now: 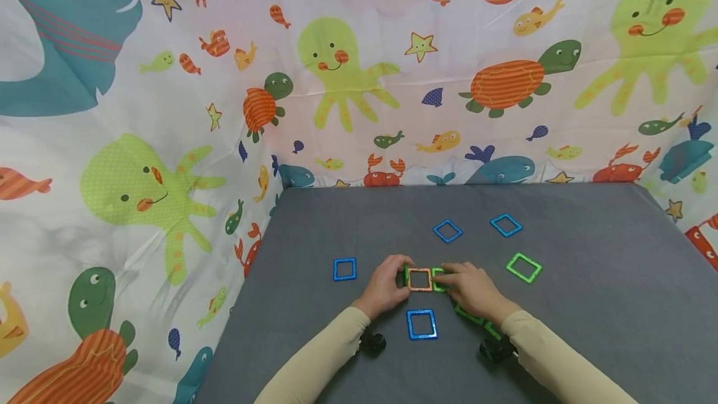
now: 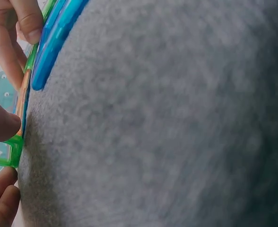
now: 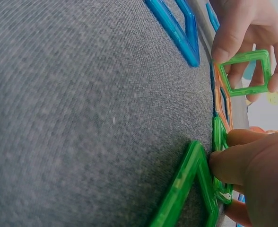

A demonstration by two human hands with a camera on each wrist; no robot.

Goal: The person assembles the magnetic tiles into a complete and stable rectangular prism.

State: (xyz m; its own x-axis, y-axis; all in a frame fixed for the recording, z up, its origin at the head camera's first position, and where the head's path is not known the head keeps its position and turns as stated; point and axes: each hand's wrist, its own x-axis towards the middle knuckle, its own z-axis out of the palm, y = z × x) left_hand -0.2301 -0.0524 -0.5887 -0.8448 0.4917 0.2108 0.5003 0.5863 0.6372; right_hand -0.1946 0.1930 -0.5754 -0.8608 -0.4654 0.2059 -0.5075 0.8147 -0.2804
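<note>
An orange square magnetic tile lies flat on the grey table between both hands. My left hand pinches a green square magnetic tile that stands upright along the orange tile's left edge. On the orange tile's other side, a second green tile lies flat. My right hand grips that flat tile by its edges, with the thumb and fingers partly covering it. More green tiles lie under the right wrist, partly hidden by it. A blue square tile sits nearer the front, between the forearms.
Another blue square tile lies to the left. Toward the back are two blue diamond-shaped tiles, one in the middle and one farther right. A green tile lies right of the right hand. Patterned cloth hangs behind the table.
</note>
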